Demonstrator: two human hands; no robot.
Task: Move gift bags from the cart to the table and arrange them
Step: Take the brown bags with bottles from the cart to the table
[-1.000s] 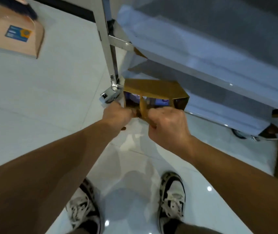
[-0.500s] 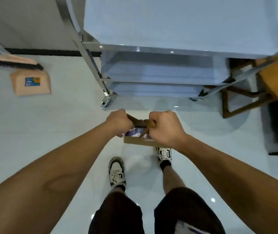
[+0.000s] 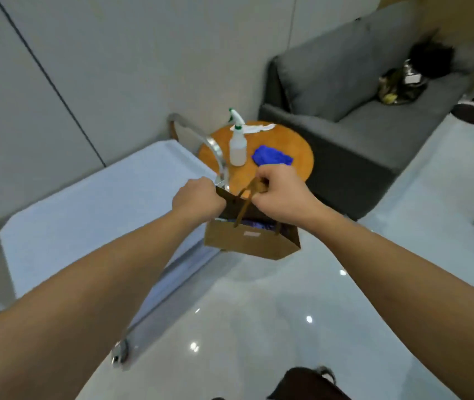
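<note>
A pale grey wall point(image 3: 109, 67) with one dark vertical seam fills the left and back of the room, above a glossy light floor point(image 3: 259, 327) that mirrors ceiling lights. At the left stands one cart point(image 3: 91, 215), its top shelf a flat pale blue sheet, with a curved chrome handle point(image 3: 215, 151) at its far end and one wheel showing low down. Just past that handle is one round wooden desk point(image 3: 302, 151). On it stand one white spray bottle point(image 3: 237, 145) with a green collar, one white cloth point(image 3: 254, 128) at the far edge, and one blue cloth point(image 3: 272, 157) near the front.

One brown paper gift bag point(image 3: 251, 241) hangs in the air between the cart and the desk, above the floor, something blue-purple showing inside. The left hand point(image 3: 198, 200) is curled round the bag's upper left rim. The right hand point(image 3: 282, 194) has its grip closed on the brown handles at the top.

To the right sits one dark grey sofa point(image 3: 359, 111), with one heap of dark and shiny items point(image 3: 406, 82) on its far seat; what they are is unclear.
</note>
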